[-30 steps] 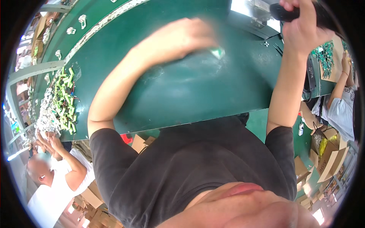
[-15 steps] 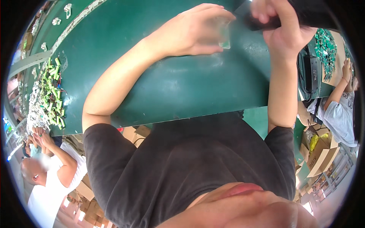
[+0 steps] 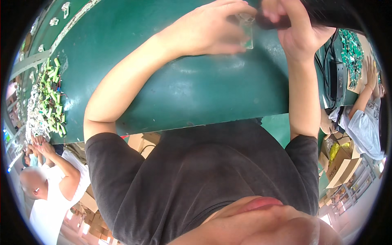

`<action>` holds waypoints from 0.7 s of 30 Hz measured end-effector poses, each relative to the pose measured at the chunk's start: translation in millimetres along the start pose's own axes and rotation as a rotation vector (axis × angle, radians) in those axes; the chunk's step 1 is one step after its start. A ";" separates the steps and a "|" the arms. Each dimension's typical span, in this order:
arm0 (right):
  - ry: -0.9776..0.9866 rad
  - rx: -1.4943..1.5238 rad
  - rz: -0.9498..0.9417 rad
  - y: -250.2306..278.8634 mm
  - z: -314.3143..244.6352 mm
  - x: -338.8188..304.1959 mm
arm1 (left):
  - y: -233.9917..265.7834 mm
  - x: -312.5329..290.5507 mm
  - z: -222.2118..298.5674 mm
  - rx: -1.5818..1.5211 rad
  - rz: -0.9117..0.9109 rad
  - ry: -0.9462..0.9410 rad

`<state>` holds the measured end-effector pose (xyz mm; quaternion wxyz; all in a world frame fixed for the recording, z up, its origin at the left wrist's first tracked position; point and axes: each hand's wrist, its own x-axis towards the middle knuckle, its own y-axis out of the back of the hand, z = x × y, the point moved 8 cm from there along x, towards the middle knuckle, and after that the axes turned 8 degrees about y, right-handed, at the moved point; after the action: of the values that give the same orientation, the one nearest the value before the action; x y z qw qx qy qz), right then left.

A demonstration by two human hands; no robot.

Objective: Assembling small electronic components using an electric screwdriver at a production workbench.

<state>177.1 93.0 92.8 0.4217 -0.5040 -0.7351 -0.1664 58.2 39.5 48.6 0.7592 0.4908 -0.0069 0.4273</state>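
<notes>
At the top of the head view, my left hand [image 3: 216, 30] curls round a small clear, greenish rectangular piece [image 3: 248, 34]. Motion blurs its fingers, and they partly cover the piece. To the right, my right hand [image 3: 302, 34] is raised with its fingers bent and pressed together. A dark shape blurs into its fingertips, so what they grip cannot be made out. Just beyond this hand a large black object [image 3: 332, 15] reaches in from the upper right edge; its kind is unclear. Both hands are above the green work table [image 3: 196, 94].
Green cylindrical cells [image 3: 53, 98] with wires and whitish parts lie at the table's left. On the right are a black power strip [image 3: 337, 79] with cables and a pile of green circuit boards [image 3: 352, 53]. Co-workers sit at both sides. An open cardboard box [image 3: 343, 163] stands lower right.
My left hand and the clear piece have shifted slightly right, closer to my right hand. My right hand has moved a little up and left. The right co-worker's hand has opened out over the boards.
</notes>
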 end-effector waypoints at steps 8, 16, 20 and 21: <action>-0.155 -0.014 0.003 0.6 12.1 -7.5 | 4.5 0.7 -1.1 -0.033 0.023 -0.010; -0.139 -0.072 -0.193 -5.8 17.1 -21.6 | -3.3 -5.5 -6.7 -0.026 0.060 0.078; -0.127 -0.109 -0.129 -3.9 13.5 -19.0 | -3.7 -4.6 -9.2 0.014 0.044 0.130; -0.165 -0.012 0.004 2.8 12.5 -18.1 | -0.6 -3.5 -11.0 0.023 0.038 0.137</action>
<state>176.4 91.8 70.7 0.3571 -0.5201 -0.7653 -0.1278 51.9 45.4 40.9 0.7440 0.4688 0.0405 0.4744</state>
